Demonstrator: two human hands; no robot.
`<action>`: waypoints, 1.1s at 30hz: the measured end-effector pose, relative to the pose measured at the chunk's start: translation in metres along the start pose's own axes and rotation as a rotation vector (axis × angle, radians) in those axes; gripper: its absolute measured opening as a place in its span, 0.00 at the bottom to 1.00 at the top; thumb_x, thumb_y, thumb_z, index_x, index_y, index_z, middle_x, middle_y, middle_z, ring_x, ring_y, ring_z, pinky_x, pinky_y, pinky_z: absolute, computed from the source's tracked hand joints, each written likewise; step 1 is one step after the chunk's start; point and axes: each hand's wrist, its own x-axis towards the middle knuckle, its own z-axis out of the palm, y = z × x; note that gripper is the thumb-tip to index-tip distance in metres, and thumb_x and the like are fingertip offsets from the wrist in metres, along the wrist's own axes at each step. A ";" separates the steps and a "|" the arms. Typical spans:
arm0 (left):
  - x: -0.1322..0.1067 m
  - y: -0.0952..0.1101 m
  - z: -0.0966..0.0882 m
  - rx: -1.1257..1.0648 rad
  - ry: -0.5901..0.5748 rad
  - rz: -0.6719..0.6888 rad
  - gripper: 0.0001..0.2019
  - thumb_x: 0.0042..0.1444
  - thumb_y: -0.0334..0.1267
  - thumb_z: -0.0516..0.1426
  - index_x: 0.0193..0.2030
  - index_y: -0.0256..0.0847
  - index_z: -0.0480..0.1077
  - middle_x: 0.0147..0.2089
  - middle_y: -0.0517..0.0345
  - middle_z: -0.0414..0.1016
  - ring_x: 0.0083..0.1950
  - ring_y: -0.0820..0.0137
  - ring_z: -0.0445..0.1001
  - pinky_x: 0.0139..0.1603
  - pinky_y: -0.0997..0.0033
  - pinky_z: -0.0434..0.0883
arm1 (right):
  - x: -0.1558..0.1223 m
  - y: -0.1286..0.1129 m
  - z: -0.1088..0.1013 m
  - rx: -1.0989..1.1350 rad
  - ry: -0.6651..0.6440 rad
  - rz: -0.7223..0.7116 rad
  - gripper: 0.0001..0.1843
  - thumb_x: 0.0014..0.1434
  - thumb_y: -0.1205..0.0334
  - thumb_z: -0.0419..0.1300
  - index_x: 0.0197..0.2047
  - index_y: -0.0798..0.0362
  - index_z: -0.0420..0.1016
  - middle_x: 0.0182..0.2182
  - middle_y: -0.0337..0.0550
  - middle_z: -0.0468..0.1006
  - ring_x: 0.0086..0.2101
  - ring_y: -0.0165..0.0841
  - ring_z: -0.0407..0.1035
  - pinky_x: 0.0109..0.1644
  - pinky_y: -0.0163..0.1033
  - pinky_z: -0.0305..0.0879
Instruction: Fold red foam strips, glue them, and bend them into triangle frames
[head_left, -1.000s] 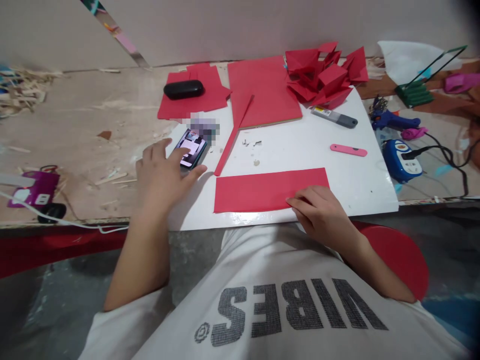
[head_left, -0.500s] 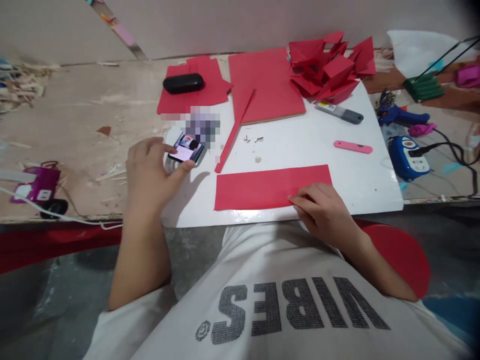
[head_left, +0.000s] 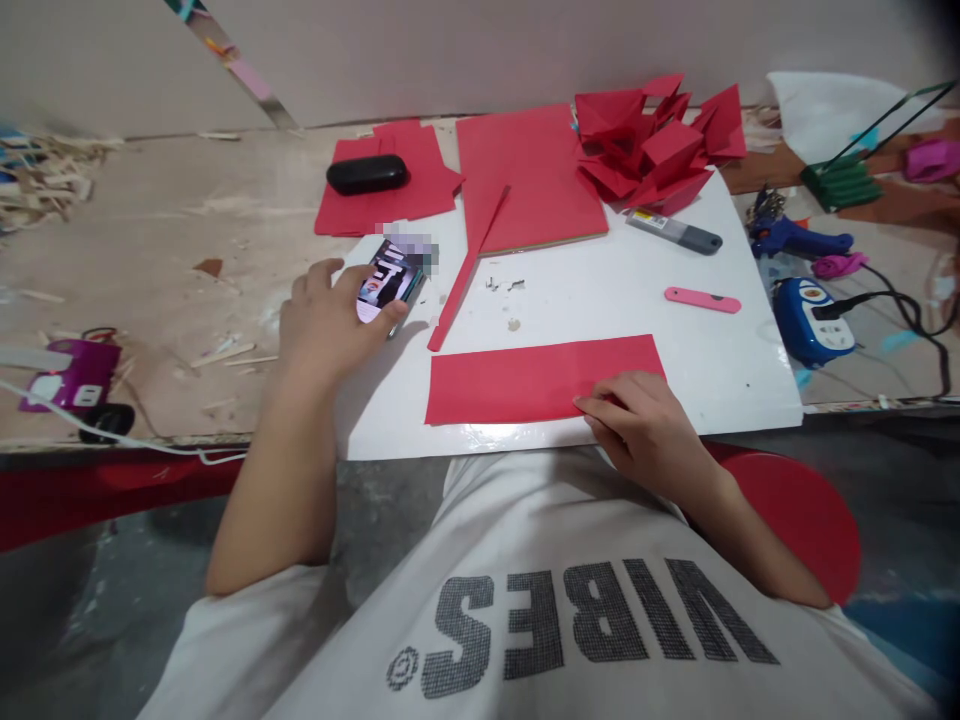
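Note:
On the white board (head_left: 731,375), a smartphone (head_left: 390,280) lies with its screen lit. My left hand (head_left: 322,320) spreads over its near left part, fingers apart, the index finger on the screen side and the thumb by the right edge. In front of me is a rectangular piece of red paper (head_left: 502,385). My right hand (head_left: 637,415) is closed at its front right edge, thumb and fingers pinching the paper there. A narrow red paper strip (head_left: 469,270) slants between the phone and a red sheet stack (head_left: 525,170), its far end resting on the stack.
Behind the phone, a black case (head_left: 367,174) rests on red papers (head_left: 435,170). Folded red paper pieces (head_left: 660,150) are heaped at back right, near a grey cutter (head_left: 675,232) and a pink cutter (head_left: 703,300). Farther right are a blue glue gun (head_left: 802,237) and a blue power socket (head_left: 814,320).
My left hand has moved right and farther over the phone, and the picture on its screen has changed. My right hand stays at the red paper.

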 end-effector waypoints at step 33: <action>-0.073 0.017 0.007 -0.220 0.121 0.442 0.21 0.76 0.58 0.60 0.62 0.46 0.79 0.65 0.42 0.83 0.67 0.46 0.80 0.69 0.42 0.74 | -0.002 0.000 0.004 -0.006 0.036 -0.003 0.10 0.75 0.73 0.62 0.42 0.54 0.83 0.42 0.48 0.83 0.42 0.42 0.71 0.50 0.48 0.66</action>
